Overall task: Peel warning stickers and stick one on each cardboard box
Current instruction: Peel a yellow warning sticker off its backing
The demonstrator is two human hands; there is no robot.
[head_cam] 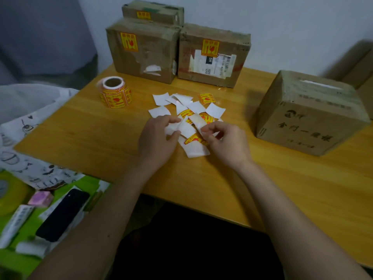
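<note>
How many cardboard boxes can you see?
5, maybe more out of view. Back-left box with a small box stacked on top; labelled box beside it; plain box at right; a blurred box partly cut off at far right.

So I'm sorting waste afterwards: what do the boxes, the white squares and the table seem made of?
The boxes, like the right-hand one, look like matte brown cardboard, scuffed and taped. The white squares look like thin, curling paper backing, possibly coated. The table shows glossy yellow wood grain, likely laminate rather than solid wood.
</note>
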